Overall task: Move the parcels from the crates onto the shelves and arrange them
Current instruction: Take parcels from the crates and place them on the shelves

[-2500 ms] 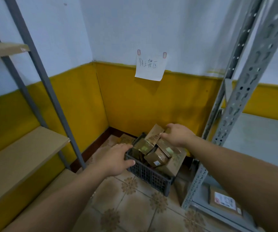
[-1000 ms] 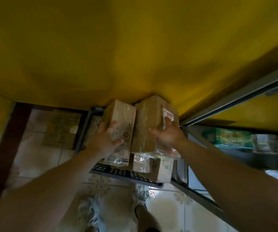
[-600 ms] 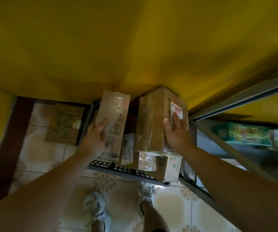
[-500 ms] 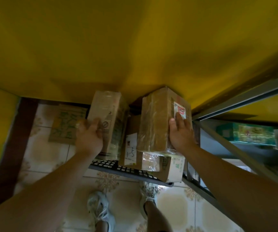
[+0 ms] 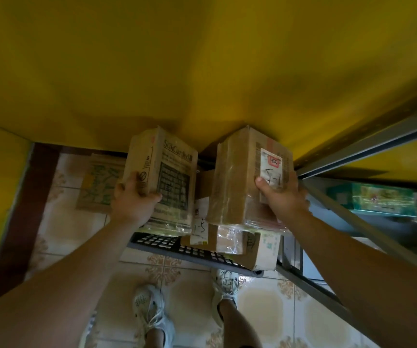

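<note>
I look straight down at a dark plastic crate (image 5: 177, 247) on the tiled floor. My left hand (image 5: 132, 199) grips a printed cardboard parcel (image 5: 169, 177), held upright above the crate's left side. My right hand (image 5: 282, 197) grips a taller brown taped parcel (image 5: 237, 177) with a white label marked "5-1", lifted above the crate's right side. Below them several more parcels lie in the crate, one (image 5: 202, 229) with a label marked "1-5" and a white-ended box (image 5: 265, 249) at the front right corner.
A yellow wall fills the top of the view. A grey metal shelf frame (image 5: 353, 156) stands on the right, with green packets (image 5: 383, 199) on a low shelf. A flat cardboard piece (image 5: 96, 182) lies on the floor left of the crate. My feet (image 5: 149, 310) stand just before it.
I bent over the crate, took one parcel in each hand and lifted both. The left parcel has since turned so its printed face shows, and both parcels have risen slightly.
</note>
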`<act>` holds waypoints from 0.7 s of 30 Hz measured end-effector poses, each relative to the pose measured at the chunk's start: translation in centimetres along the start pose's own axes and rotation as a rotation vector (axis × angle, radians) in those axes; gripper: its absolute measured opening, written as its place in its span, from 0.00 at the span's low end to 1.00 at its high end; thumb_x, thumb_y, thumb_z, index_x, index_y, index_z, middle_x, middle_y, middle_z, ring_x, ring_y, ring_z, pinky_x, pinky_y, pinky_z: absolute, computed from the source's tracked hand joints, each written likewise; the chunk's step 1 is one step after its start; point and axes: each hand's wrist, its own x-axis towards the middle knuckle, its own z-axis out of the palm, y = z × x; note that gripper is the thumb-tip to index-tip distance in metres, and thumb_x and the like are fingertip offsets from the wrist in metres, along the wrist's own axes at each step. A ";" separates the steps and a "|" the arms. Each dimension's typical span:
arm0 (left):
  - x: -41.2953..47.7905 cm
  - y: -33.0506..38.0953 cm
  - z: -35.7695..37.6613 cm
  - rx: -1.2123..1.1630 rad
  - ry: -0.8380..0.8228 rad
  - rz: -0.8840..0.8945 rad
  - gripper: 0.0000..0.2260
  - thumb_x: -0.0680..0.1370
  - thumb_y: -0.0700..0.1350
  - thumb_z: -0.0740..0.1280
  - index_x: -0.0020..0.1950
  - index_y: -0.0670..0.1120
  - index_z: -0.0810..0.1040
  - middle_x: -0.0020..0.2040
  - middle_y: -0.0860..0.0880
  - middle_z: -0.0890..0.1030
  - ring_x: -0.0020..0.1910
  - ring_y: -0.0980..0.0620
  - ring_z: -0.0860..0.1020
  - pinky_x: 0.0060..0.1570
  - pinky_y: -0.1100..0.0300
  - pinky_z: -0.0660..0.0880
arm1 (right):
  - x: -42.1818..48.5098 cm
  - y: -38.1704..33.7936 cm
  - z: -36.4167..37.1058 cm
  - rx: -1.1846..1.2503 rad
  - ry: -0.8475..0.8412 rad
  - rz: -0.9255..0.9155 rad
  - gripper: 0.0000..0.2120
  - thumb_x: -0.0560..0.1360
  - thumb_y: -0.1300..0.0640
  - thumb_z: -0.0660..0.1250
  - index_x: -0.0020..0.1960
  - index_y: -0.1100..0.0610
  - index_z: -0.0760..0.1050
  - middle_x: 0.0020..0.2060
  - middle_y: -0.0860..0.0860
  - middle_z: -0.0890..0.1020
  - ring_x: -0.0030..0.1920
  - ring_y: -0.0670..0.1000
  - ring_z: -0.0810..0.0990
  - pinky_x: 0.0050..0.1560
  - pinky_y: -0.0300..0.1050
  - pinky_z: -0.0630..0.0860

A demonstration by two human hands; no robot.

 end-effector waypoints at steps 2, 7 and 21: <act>-0.4 0.7 -0.1 -0.134 -0.006 0.033 0.36 0.71 0.56 0.72 0.75 0.57 0.60 0.70 0.43 0.66 0.65 0.38 0.70 0.64 0.43 0.71 | -0.3 0.0 -0.6 -0.021 0.030 -0.043 0.51 0.61 0.22 0.64 0.76 0.41 0.50 0.73 0.57 0.67 0.71 0.66 0.64 0.69 0.67 0.62; -2.0 2.5 -0.2 -0.114 0.020 0.132 0.39 0.70 0.55 0.73 0.76 0.59 0.58 0.69 0.47 0.64 0.66 0.41 0.68 0.64 0.47 0.68 | -1.4 -1.6 -1.7 0.078 0.012 -0.077 0.56 0.60 0.30 0.75 0.77 0.53 0.54 0.72 0.58 0.69 0.70 0.63 0.69 0.66 0.63 0.70; -5.3 2.3 -3.7 -0.102 -0.023 0.114 0.35 0.74 0.53 0.70 0.77 0.58 0.58 0.74 0.49 0.61 0.69 0.40 0.65 0.66 0.41 0.69 | -4.0 -3.0 -1.4 0.421 -0.273 -0.326 0.46 0.75 0.59 0.73 0.79 0.41 0.47 0.52 0.34 0.80 0.47 0.38 0.81 0.44 0.33 0.78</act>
